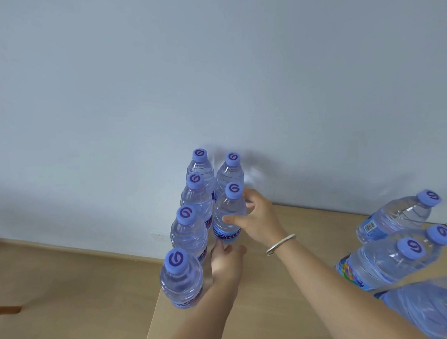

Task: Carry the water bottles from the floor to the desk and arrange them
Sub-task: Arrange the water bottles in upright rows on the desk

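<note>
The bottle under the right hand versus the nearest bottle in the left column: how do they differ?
The held bottle is gripped by the right hand, left hand at its base; the nearest bottle stands untouched. Held bottle's blue label shows; the nearest's is mostly hidden. Both upright, capped purple.

Plain pale wall (214, 68) meets wood-look floor (69, 289), socket (159, 237) low down.

Six clear water bottles (190, 196) with purple caps stand upright in two rows at the desk's (285, 294) left edge. More bottles (387, 255) cluster at the right.
</note>
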The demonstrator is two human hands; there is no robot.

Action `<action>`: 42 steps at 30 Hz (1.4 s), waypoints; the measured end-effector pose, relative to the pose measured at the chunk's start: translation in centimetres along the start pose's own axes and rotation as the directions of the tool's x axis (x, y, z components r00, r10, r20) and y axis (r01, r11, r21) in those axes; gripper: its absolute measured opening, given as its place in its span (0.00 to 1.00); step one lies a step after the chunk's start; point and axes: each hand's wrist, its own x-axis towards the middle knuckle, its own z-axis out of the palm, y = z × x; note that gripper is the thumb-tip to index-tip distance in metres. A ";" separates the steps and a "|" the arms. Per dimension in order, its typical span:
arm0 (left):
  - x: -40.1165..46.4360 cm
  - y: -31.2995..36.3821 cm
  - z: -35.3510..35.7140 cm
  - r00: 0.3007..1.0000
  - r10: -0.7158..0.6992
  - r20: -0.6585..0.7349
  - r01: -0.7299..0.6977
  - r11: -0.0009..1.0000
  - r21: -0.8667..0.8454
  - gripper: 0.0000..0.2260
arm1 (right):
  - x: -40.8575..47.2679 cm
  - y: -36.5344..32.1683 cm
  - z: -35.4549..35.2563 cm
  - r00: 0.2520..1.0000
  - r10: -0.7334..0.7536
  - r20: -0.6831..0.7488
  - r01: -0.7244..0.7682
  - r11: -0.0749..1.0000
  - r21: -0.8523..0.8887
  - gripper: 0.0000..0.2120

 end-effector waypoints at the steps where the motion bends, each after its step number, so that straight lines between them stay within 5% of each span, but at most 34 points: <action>1: 0.2 0.1 0.0 1.000 0.006 -0.004 -0.006 1.000 -0.011 0.17 | 0.1 0.1 0.1 1.000 0.005 -0.001 -0.005 1.000 0.000 0.24; 16: 2.0 0.4 0.6 0.999 0.010 -0.033 -0.013 0.995 -0.100 0.19 | 0.6 0.1 -0.4 1.000 -0.024 0.018 0.026 0.996 -0.081 0.22; 22: 1.7 0.0 0.4 1.000 0.022 -0.007 -0.022 1.000 0.009 0.20 | -0.2 -0.4 -0.6 0.997 -0.067 0.048 0.071 0.993 -0.093 0.24; 25: 1.3 -0.3 0.2 0.999 0.047 -0.002 -0.047 0.995 0.083 0.18 | -1.2 -0.7 -1.2 0.995 -0.102 -0.008 0.101 0.988 -0.119 0.34; 28: 0.5 -0.7 0.1 1.000 0.029 0.011 -0.030 0.990 0.138 0.22 | -3.0 -1.0 -3.2 0.981 -0.080 -0.177 0.068 0.995 -0.076 0.29; 31: -0.3 -1.5 0.5 1.000 -0.008 0.025 0.004 0.988 0.152 0.28 | -5.8 -0.8 -6.1 0.883 -0.124 -0.453 0.089 0.991 -0.098 0.20; 34: -1.1 -2.6 1.6 0.993 0.018 0.117 -0.049 0.963 0.267 0.28 | -9.5 0.1 -9.0 0.662 -0.187 -0.726 0.071 0.980 -0.188 0.22; 37: -2.4 -3.5 3.4 0.976 0.004 0.219 -0.078 0.941 0.330 0.30 | -12.8 1.3 -11.3 0.483 -0.237 -0.843 -0.022 0.959 -0.283 0.26; 40: -3.8 -4.1 5.3 0.955 0.014 0.298 -0.129 0.920 0.370 0.30 | -14.4 2.5 -12.4 0.433 -0.197 -0.880 -0.104 0.959 -0.265 0.31; 42: -4.4 -4.4 6.3 0.941 0.019 0.337 -0.157 0.909 0.387 0.30 | -14.4 3.3 -12.9 0.473 -0.088 -0.876 -0.157 0.971 -0.183 0.34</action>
